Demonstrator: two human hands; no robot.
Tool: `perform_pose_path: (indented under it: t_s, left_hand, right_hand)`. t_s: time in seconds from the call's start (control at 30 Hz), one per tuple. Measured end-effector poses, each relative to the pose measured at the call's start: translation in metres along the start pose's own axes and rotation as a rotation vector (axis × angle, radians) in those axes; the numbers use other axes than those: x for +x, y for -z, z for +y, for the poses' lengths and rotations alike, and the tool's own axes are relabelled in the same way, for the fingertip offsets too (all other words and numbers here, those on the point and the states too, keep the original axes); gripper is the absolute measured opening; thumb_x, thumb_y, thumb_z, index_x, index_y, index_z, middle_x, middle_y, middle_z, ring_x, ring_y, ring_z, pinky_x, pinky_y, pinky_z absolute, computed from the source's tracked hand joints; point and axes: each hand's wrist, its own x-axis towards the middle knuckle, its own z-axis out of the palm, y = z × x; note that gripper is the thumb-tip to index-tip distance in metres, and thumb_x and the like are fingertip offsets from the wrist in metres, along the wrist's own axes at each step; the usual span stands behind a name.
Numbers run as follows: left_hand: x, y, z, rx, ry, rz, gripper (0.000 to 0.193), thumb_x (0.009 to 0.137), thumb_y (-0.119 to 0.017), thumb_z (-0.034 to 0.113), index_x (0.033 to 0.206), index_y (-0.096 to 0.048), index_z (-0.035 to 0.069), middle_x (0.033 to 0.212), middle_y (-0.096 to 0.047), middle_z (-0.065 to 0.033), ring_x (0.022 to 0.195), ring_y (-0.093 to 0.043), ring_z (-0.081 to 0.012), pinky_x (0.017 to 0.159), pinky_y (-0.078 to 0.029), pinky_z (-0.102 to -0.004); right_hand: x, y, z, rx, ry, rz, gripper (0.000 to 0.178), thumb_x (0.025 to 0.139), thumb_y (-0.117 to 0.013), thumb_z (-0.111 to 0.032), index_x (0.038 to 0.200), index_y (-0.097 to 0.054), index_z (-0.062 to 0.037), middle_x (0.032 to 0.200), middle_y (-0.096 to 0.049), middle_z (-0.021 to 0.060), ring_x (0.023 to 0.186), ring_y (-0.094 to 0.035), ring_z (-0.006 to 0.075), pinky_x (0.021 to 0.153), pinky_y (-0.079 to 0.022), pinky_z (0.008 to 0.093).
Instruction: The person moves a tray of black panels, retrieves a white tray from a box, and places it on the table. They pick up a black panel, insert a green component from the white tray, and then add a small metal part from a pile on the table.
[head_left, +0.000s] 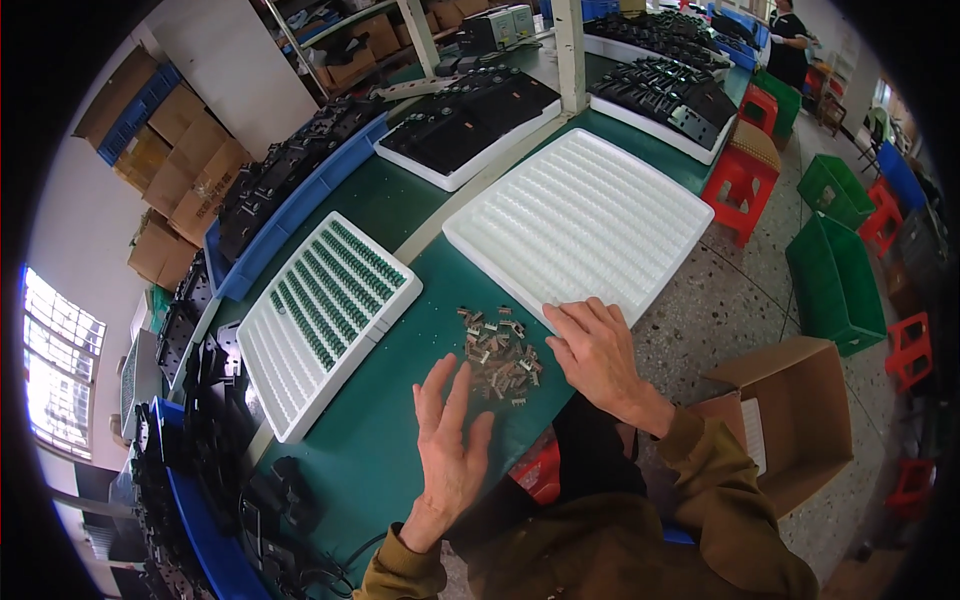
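Small parts: a loose heap of brown and silvery pieces (pixel 505 362) lies on the green counter (pixel 380 420), between the hands and just short of the large white tray (pixel 580 215).
Left hand: at the heap's near left side (pixel 450 440), fingers spread and thumb held apart; nothing shows in it.
Right hand: at the heap's right (pixel 597 355), beside the large tray's near edge, fingers partly bent; whether it pinches a piece or touches the rim cannot be told.
Working the heap: best done, in judgement, with light fingertips, fanning the pieces into a thin layer so that single ones come free without hooking on neighbours.
Guarding the edge: a cupped left hand would likely stop strays, since the counter's near edge is close.
Grip on a piece: a pinch across its narrow sides should leave its ends clear.
Piece direction: mixed; the short oblong pieces lie every which way, some overlapping, and front and back ends are too small to tell.
Heap's long axis: roughly from far left to near right.
Smaller tray's long axis: this white tray (pixel 268 368) slants from far right to near left.
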Motion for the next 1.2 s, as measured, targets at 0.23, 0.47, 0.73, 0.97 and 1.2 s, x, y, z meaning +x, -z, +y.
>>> perform_pose_path:
  t_s: [0.23,0.47,0.73,0.97,1.2]
  left_hand:
    - [-0.008,0.001,-0.020,-0.032,0.030,0.059,0.052,0.077,-0.062,-0.004,0.127,-0.052,0.000,0.135,-0.044,-0.0167,0.124,-0.045,-0.0336,0.110,-0.024,-0.0501]
    - [-0.009,-0.003,-0.026,-0.035,0.004,0.102,0.047,0.078,-0.060,-0.004,0.125,-0.054,0.001,0.131,-0.048,-0.0164,0.121,-0.048,-0.0333,0.109,-0.024,-0.0512]
    - [-0.010,0.001,-0.031,-0.043,0.036,0.130,0.045,0.078,-0.060,-0.003,0.123,-0.056,0.001,0.130,-0.049,-0.0159,0.120,-0.049,-0.0327,0.109,-0.025,-0.0521]
    - [-0.012,0.001,-0.033,-0.073,0.039,0.133,0.042,0.083,-0.059,0.001,0.125,-0.055,0.002,0.128,-0.052,-0.0153,0.121,-0.049,-0.0324,0.110,-0.024,-0.0498]
    - [-0.014,0.000,-0.033,-0.073,0.027,0.112,0.042,0.082,-0.062,0.003,0.124,-0.055,0.002,0.127,-0.052,-0.0158,0.119,-0.050,-0.0327,0.110,-0.023,-0.0517]
  right_hand:
    - [-0.014,0.018,0.004,0.010,-0.009,0.052,0.037,0.070,-0.074,-0.011,0.105,-0.063,-0.0035,0.103,-0.061,0.0057,0.092,-0.054,0.0231,0.083,-0.035,0.0380]
    - [-0.018,0.011,0.010,-0.006,0.003,0.049,0.028,0.070,-0.073,-0.012,0.096,-0.066,-0.0049,0.104,-0.061,0.0048,0.097,-0.054,0.0227,0.093,-0.031,0.0434]
    - [-0.006,-0.005,0.000,0.074,-0.018,0.030,0.024,0.072,-0.071,-0.009,0.096,-0.066,-0.0069,0.102,-0.062,0.0018,0.098,-0.054,0.0204,0.099,-0.028,0.0469]
    - [-0.005,-0.003,0.006,0.040,0.008,0.031,0.026,0.072,-0.071,-0.008,0.096,-0.064,-0.0071,0.102,-0.061,0.0007,0.098,-0.055,0.0197,0.100,-0.028,0.0500]
    - [0.000,-0.009,0.007,0.047,-0.004,0.054,0.025,0.071,-0.070,-0.006,0.095,-0.064,-0.0070,0.100,-0.062,0.0018,0.095,-0.056,0.0210,0.100,-0.028,0.0499]
